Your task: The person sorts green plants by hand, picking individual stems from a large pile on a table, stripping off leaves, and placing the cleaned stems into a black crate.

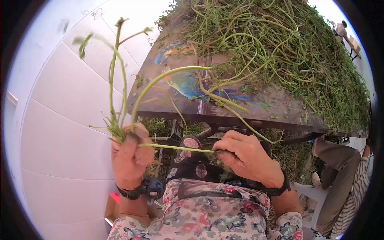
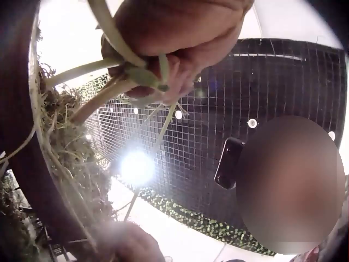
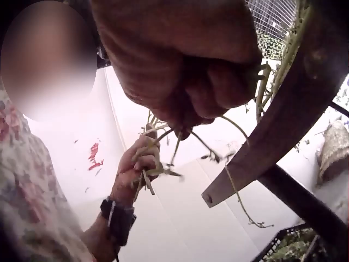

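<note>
In the head view the left hand [image 1: 131, 156] grips a small bunch of green stems [image 1: 113, 86] that stand up above it, one long stem arching right over the table. A straight stem [image 1: 176, 148] runs from it to the right hand [image 1: 250, 160], whose thumb and curled fingers pinch its end. The left wrist view shows the left hand [image 2: 180, 38] around several stems [image 2: 95, 103]. In the right wrist view the right hand [image 3: 180, 65] is curled with thin stems below it, and the left hand [image 3: 139, 166] holds stems behind.
A large heap of green stems [image 1: 272, 48] covers much of the painted table [image 1: 160, 96], whose near edge lies just beyond the hands. Another person's leg [image 1: 340, 160] and a white stool [image 1: 312, 194] are at the right. A pale wall [image 1: 60, 120] is at the left.
</note>
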Motion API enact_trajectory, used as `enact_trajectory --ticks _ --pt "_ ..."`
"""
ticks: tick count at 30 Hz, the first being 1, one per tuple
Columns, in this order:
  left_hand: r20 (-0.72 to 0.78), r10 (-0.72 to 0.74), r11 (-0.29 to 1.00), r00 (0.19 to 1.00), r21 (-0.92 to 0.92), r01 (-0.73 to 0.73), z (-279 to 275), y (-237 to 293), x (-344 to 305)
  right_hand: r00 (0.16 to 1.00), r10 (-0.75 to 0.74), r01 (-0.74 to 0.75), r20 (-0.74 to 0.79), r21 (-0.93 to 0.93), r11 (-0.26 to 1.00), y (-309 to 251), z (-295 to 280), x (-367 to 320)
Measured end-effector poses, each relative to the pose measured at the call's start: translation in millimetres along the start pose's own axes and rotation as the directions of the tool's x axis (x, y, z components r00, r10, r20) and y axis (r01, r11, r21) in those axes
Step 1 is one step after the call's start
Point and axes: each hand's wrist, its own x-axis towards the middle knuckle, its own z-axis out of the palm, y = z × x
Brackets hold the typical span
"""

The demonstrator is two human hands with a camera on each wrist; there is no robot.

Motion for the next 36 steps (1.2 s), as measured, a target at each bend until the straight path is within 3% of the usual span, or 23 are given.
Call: enact_trajectory --ticks 3,6,9,10,12,13,16,19,20,22,23,25,26,28,29,31,32,36 --pt "-0.030 0.027 1.000 0.999 -0.014 -0.027 -2 1 2 0.995 0.019 -0.015 0.094 -0.049 0.999 -1 -1 -2" --pt "-0.042 0.035 0.998 0.999 0.049 -0.033 4 3 0 1.000 0.012 -0.009 0.022 -0.107 0.994 1 5 0" --pt "-0.036 0.043 0.978 0.998 0.204 -0.034 9 2 -6 0.965 0.067 -0.080 -0.252 -0.039 0.996 13 2 7" --pt "-0.034 0.027 0.975 0.999 0.223 -0.019 16 -2 -9 0.938 0.105 -0.106 -0.331 0.015 0.994 15 -3 11" --pt "0.031 -0.054 0.978 0.998 0.203 0.047 18 -4 -10 0.856 0.321 -0.213 -0.404 0.288 0.933 14 -10 16" --pt "0.008 -0.024 0.986 1.000 0.168 0.022 16 -2 -12 0.803 0.428 -0.248 -0.416 0.421 0.873 13 -15 19" --pt "-0.092 0.048 0.997 0.995 0.071 -0.041 12 3 -14 0.601 0.638 -0.189 -0.482 0.690 0.699 17 -44 27" --pt "-0.036 -0.037 0.990 0.999 0.133 0.042 6 5 -10 0.730 0.543 -0.109 -0.415 0.714 0.692 17 -52 24" --pt "-0.025 -0.033 0.992 0.999 0.120 0.036 8 4 -10 0.745 0.544 -0.193 -0.387 0.655 0.731 12 -52 26" --pt "0.001 -0.022 0.996 1.000 0.085 0.022 14 0 -10 0.832 0.281 -0.196 -0.479 0.220 0.956 12 -41 33" --pt "0.059 -0.026 0.995 0.998 0.094 0.021 15 0 -10 0.872 0.140 -0.170 -0.470 -0.023 0.985 10 -37 38" --pt "0.173 -0.034 0.993 0.984 0.117 0.014 15 0 -10 0.928 0.136 -0.156 -0.346 -0.032 0.987 2 -31 48" --pt "0.115 -0.061 0.991 0.991 0.122 0.047 14 2 -13 0.950 0.133 -0.149 -0.282 -0.034 0.988 0 -31 52" --pt "-0.004 -0.114 0.985 0.993 0.126 0.113 13 7 -18 0.949 -0.090 0.011 -0.303 -0.252 0.968 13 -34 58" --pt "-0.018 -0.057 0.993 0.998 0.100 0.058 8 8 -17 0.935 -0.201 0.086 -0.294 -0.360 0.929 20 -38 61" --pt "-0.057 0.057 0.998 0.997 0.045 -0.054 -9 12 -13 0.934 -0.211 0.037 -0.290 -0.508 0.860 21 -57 59" --pt "-0.087 0.099 0.990 0.991 0.105 -0.089 -13 18 -10 0.936 -0.211 0.023 -0.283 -0.547 0.837 24 -67 55" --pt "-0.072 -0.005 0.996 0.997 0.086 0.011 -34 18 3 0.978 -0.165 0.051 -0.127 -0.624 0.780 19 -79 39"
